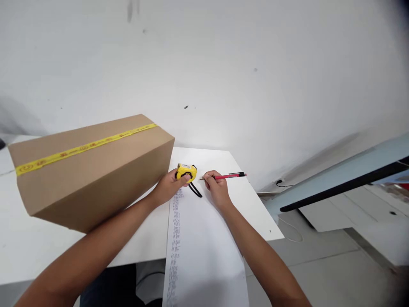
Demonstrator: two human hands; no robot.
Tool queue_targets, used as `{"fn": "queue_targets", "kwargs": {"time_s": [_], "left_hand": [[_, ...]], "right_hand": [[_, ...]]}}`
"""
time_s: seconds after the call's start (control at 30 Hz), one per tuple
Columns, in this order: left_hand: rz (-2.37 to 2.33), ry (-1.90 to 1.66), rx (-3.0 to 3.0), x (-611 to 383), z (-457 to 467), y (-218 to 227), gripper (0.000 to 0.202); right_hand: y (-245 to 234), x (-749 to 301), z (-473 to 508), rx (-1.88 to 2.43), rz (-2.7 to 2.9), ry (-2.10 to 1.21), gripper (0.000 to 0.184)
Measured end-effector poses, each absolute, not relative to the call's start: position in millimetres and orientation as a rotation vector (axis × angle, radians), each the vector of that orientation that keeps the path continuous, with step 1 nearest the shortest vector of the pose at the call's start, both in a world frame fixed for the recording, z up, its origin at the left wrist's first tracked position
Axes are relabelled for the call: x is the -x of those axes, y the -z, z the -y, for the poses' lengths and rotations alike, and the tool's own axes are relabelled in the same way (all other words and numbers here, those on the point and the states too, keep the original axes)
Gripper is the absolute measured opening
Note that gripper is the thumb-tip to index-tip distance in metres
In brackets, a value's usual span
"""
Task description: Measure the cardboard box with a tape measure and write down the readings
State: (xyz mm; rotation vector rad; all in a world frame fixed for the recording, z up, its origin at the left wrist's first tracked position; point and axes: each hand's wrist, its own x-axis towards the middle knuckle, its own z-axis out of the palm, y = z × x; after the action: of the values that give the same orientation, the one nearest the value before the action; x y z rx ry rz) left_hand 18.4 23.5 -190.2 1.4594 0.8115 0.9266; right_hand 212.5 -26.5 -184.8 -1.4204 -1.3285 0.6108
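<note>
My left hand [169, 186] is closed around a yellow tape measure [186, 172], its thumb on the front of the case. A black wrist strap [195, 190] hangs from the tape measure over the paper. In my right hand [218, 189] is a red pen [230, 175], its tip pointing left, close to the top of a long white sheet of paper [207, 243]. Handwritten figures run down the sheet's left side. Left of my hands stands a brown cardboard box [105, 175], with yellow printed tape [86, 147] along its top; my left forearm passes in front of it.
The white table [255, 217] ends at a right edge beyond my right hand, and the paper hangs over its front edge. A white wall [204, 76] rises behind. At right are a pale panel with a black edge [335, 192] and a cable plug [279, 182].
</note>
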Motion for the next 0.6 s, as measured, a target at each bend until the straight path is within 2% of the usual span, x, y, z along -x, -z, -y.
{"fn": "queue_targets", "kwargs": {"time_s": [0.2, 0.4, 0.6], "left_hand": [[-0.834, -0.886, -1.475, -18, -28, 195, 0.063], [-0.839, -0.898, -1.485, -18, -30, 198, 0.065], [-0.869, -0.906, -1.492, -18, -28, 196, 0.062]], "right_hand": [[191, -232, 16, 1.562, 1.344, -0.335, 0.018], [199, -242, 10, 1.749, 1.434, -0.163, 0.047], [202, -237, 5, 1.825, 1.541, -0.122, 0.059]]}}
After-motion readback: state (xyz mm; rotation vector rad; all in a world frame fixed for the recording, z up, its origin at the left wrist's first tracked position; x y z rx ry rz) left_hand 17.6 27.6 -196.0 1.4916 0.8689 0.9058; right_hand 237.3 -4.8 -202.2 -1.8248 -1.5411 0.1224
